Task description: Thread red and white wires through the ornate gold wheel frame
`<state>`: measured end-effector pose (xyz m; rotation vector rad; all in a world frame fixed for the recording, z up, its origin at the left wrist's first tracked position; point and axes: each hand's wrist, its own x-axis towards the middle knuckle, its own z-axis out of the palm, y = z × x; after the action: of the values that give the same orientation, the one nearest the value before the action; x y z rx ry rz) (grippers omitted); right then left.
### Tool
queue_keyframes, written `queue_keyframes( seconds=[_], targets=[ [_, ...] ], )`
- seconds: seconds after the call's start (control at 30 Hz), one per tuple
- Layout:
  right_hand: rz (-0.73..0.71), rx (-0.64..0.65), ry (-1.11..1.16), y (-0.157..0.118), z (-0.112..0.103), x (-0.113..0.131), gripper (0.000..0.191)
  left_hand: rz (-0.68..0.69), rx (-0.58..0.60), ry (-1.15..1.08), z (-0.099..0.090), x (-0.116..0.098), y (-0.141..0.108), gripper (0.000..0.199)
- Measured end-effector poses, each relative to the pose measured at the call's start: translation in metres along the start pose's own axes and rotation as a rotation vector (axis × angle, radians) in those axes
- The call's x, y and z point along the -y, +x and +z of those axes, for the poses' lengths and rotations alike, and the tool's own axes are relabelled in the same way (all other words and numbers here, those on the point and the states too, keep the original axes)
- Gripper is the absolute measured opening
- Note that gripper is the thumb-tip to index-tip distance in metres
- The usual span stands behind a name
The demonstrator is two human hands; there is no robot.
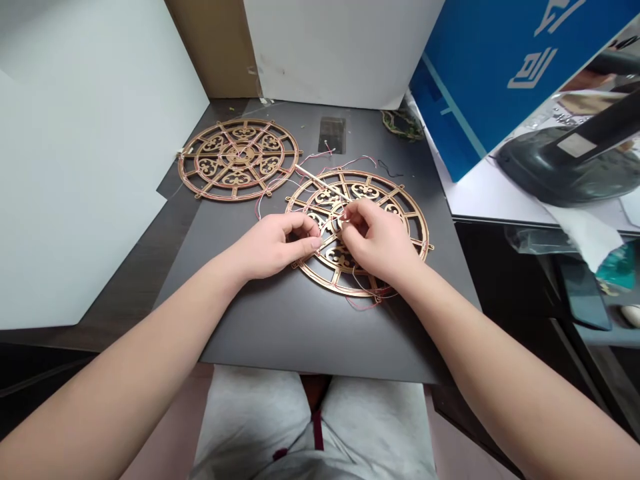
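Note:
An openwork wooden wheel with spokes and scroll cut-outs lies flat on the dark table, partly under both hands. Over its left side, my left hand is closed, thumb and forefinger pinched together; what lies between the tips is too small to make out. Near the hub, my right hand is also in a pinch, its fingertips largely hidden. A thin pale stick runs from the far left to this hand's knuckles. Fine red and white wires trail across the wheel and past its rim.
A second wooden wheel with wires lies at the far left. Behind stand a small dark rectangle on the tabletop and a coil of greenish strands. White panels and a blue box border the table.

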<state>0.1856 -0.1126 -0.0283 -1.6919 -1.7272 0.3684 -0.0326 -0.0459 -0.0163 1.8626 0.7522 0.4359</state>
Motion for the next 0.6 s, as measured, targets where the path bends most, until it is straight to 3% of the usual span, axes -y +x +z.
queue_keyframes(
  seconds=[0.1, 0.23, 0.33, 0.6],
  targets=[
    [-0.138, 0.006, -0.14, -0.005, 0.004, 0.004, 0.01, 0.032, -0.013, 0.064, 0.001, -0.001, -0.002, 0.028],
    [-0.148, 0.008, -0.32, -0.011, 0.015, 0.007, 0.024, 0.188, -0.097, 0.272, 0.004, -0.002, -0.003, 0.018],
    [-0.181, 0.027, -0.376, -0.015, 0.021, 0.007, 0.028, 0.301, -0.086, 0.32, 0.006, -0.001, -0.003, 0.016],
    [-0.243, 0.006, -0.457, -0.016, 0.024, 0.007, 0.03, 0.169, -0.054, 0.125, 0.007, 0.011, -0.001, 0.021]
  ],
)
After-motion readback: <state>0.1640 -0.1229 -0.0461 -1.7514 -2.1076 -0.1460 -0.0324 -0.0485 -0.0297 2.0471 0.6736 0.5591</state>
